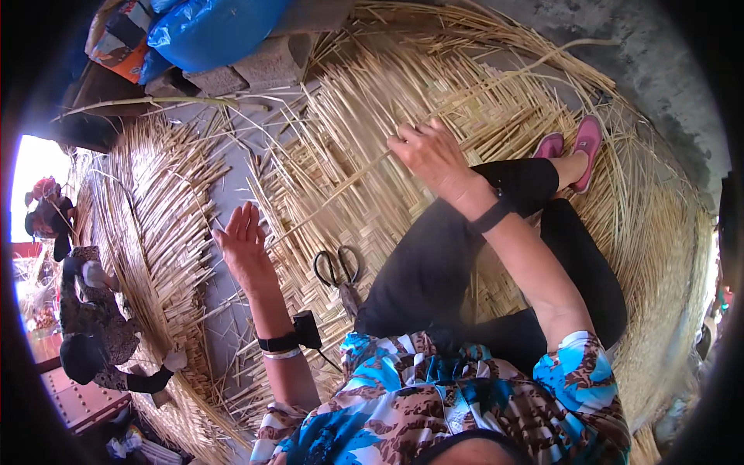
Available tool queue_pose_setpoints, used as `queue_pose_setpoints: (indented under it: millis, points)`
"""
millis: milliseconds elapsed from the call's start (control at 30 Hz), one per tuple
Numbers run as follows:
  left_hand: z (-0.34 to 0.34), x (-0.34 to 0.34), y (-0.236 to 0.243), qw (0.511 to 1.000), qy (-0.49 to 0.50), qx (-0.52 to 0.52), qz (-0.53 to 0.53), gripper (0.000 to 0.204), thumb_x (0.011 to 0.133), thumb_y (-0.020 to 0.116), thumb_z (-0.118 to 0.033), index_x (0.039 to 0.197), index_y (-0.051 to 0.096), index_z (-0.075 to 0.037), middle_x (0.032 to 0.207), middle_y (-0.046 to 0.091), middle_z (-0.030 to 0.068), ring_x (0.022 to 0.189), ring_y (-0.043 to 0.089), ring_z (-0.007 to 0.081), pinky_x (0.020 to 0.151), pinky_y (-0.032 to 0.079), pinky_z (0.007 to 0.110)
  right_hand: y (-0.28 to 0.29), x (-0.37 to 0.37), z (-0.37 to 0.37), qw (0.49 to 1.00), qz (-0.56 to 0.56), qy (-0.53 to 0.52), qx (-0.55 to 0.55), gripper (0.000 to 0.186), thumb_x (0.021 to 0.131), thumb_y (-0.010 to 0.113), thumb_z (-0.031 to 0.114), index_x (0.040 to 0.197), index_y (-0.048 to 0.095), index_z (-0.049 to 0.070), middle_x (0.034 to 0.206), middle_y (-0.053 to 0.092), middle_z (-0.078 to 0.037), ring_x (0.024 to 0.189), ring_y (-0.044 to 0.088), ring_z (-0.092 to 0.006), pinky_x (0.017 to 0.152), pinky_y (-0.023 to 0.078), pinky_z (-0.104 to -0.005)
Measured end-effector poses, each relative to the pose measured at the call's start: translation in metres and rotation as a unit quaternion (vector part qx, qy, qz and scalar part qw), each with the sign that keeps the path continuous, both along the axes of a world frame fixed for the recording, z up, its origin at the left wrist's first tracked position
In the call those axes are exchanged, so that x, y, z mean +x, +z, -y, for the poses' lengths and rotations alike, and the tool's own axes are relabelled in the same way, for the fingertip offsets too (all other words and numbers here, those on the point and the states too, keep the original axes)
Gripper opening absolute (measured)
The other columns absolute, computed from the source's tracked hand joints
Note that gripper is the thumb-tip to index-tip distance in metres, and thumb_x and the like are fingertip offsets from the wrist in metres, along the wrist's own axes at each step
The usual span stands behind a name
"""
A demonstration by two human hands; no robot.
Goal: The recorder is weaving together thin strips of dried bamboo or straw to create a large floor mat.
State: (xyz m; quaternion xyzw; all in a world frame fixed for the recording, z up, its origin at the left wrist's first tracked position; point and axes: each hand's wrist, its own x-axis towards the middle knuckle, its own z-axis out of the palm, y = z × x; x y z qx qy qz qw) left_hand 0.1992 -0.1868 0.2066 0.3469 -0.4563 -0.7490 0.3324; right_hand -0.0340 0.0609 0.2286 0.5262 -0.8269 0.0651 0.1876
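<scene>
My right hand (430,159) has its fingers curled round a long, pale reed strip (325,203), which runs down to the left toward my left hand (244,244). My left hand is raised with its fingers out and apart, beside that strip; whether it touches the strip I cannot tell. Beneath both hands lies a partly woven reed mat (310,155) with loose strips fanning from it. Large black-handled scissors (349,293) lie on the mat between my left forearm and my bent legs.
Blue bags (205,35) sit on concrete blocks (267,62) at the upper left. Another person (89,318) bends over reeds (159,225) on the left, with someone else (46,217) behind. My legs and pink shoes (587,147) rest on the mat to the right, near a grey wall (651,93).
</scene>
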Motion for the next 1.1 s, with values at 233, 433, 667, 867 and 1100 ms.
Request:
queue_pose_setpoints:
  millis: [233, 433, 667, 867, 1100]
  points:
    - [-0.028, -0.029, 0.007, 0.998, -0.022, -0.049, 0.012, 0.059, 0.101, 0.038, -0.049, 0.124, 0.054, 0.003, 0.127, 0.059, 0.0180, 0.120, 0.056, 0.0243, 0.093, 0.042, 0.033, -0.003, 0.033, 0.020, 0.996, -0.031, 0.045, 0.066, 0.005, 0.082, 0.065, 0.012, 0.084, 0.068, 0.009, 0.082, 0.068, -0.001, 0.081, 0.063, -0.0160, 0.078, 0.047, -0.0327]
    - [-0.060, -0.034, 0.029, 0.972, -0.156, -0.137, 0.108, 0.052, 0.098, 0.044, -0.048, 0.119, 0.060, -0.003, 0.119, 0.065, 0.0086, 0.114, 0.059, 0.0182, 0.091, 0.040, 0.031, -0.009, 0.062, 0.033, 0.990, -0.001, 0.100, 0.096, 0.004, 0.078, 0.064, 0.011, 0.081, 0.066, 0.009, 0.080, 0.066, -0.001, 0.088, 0.061, -0.0176, 0.086, 0.046, -0.0387]
    - [-0.050, 0.007, 0.032, 0.782, -0.344, -0.372, 0.364, 0.035, 0.088, 0.066, -0.021, 0.114, 0.060, 0.001, 0.102, 0.067, 0.0138, 0.087, 0.064, 0.0227, 0.075, 0.051, 0.037, -0.052, 0.099, 0.045, 0.982, 0.117, 0.149, -0.006, 0.003, 0.074, 0.062, 0.014, 0.077, 0.063, 0.013, 0.078, 0.058, -0.002, 0.096, 0.056, -0.0209, 0.087, 0.043, -0.0443]
    - [-0.059, 0.028, 0.037, 0.596, -0.328, -0.590, 0.434, 0.022, 0.089, 0.060, -0.026, 0.089, 0.058, -0.005, 0.084, 0.064, 0.0144, 0.078, 0.065, 0.0343, 0.068, 0.050, 0.045, -0.034, 0.111, 0.055, 0.964, 0.172, 0.203, -0.027, 0.014, 0.081, 0.064, 0.023, 0.087, 0.064, 0.010, 0.081, 0.064, -0.008, 0.089, 0.061, -0.0268, 0.084, 0.041, -0.0438]
    - [-0.048, 0.045, 0.039, 0.572, -0.325, -0.639, 0.399, 0.008, 0.081, 0.058, -0.016, 0.078, 0.060, -0.008, 0.067, 0.063, 0.0107, 0.067, 0.066, 0.0292, 0.057, 0.049, 0.041, -0.016, 0.099, 0.034, 0.963, 0.225, 0.148, -0.015, 0.023, 0.081, 0.071, 0.030, 0.092, 0.065, 0.010, 0.088, 0.065, -0.007, 0.091, 0.057, -0.0228, 0.090, 0.034, -0.0414]
